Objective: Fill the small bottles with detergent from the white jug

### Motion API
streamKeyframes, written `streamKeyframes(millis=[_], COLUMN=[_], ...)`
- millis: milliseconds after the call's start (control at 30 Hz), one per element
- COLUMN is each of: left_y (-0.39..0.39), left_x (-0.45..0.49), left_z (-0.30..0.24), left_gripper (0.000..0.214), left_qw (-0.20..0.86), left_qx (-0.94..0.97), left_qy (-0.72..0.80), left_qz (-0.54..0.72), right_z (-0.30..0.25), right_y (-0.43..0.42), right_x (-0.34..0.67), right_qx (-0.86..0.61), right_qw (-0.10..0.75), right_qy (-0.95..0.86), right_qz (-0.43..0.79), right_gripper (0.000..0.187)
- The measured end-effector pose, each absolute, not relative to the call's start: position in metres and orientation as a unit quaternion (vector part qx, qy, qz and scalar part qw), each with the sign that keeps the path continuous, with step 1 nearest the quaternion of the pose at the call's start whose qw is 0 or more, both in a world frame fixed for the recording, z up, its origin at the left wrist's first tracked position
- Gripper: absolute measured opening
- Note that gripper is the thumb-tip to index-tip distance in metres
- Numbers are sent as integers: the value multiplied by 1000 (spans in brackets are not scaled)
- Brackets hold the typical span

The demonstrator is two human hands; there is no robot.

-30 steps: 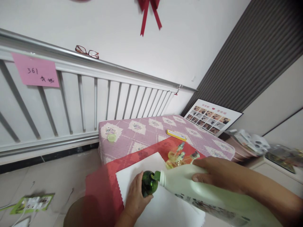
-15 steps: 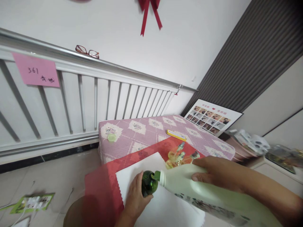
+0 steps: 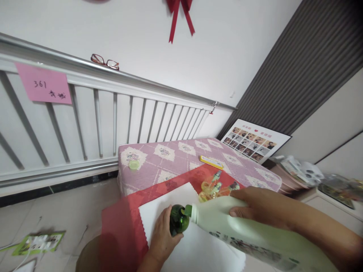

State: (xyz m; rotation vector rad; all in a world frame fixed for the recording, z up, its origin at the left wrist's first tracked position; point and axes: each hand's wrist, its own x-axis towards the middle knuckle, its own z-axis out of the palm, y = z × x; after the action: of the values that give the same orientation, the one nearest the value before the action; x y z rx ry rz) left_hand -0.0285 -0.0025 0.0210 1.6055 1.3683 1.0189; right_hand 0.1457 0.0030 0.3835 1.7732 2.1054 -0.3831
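Note:
My left hand (image 3: 164,232) is closed around a small round dark green glass bottle (image 3: 179,219) above the white cloth (image 3: 159,202). In my right hand (image 3: 249,204) is a large pale green plastic bottle (image 3: 227,221), tipped almost onto its side. Its green spout (image 3: 188,210) sits at the opening of the glass bottle; whether liquid is flowing I cannot tell. Behind it, several small yellow clear bottles with dark tops (image 3: 211,189) stand close together on the red cloth (image 3: 124,219). A pale green cap (image 3: 134,164) lies at the table's left corner.
A purple patterned cover (image 3: 150,160) spreads over the table, with a yellow-edged flat box (image 3: 211,162) on it. A white radiator (image 3: 127,121) runs along the wall, glasses (image 3: 104,62) on top. A power strip (image 3: 39,243) lies on the floor at left.

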Motion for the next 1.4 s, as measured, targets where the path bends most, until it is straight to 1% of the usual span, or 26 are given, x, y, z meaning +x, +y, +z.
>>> streamKeyframes(millis=[200,367,600,800,1000,1267,1400], left_y=[-3,-4,-2,-4,-4,-2,-3], left_x=[-29,-29,-29,-30,-29,-30,-30], left_z=[22,24,23,23,20,21,21], left_gripper=[92,92,93,92,92,92,91], left_qw=[387,391,392,396,387,387,389], left_qx=[628,623,628,622,622,626,623], left_qy=[537,540,540,540,534,534,532], left_qz=[409,408,400,406,423,416,421], right_z=[384,387,385,382,386,389,388], right_y=[2,1,2,4,1,-1,-1], right_x=[146,145,146,148,143,141,142], right_qx=[632,620,631,636,624,630,625], right_qw=[179,200,202,210,192,183,180], right_qy=[742,745,738,733,747,744,747], right_qz=[-137,-141,-126,-123,-125,-124,-133], right_gripper=[41,45,50,46,44,47,44])
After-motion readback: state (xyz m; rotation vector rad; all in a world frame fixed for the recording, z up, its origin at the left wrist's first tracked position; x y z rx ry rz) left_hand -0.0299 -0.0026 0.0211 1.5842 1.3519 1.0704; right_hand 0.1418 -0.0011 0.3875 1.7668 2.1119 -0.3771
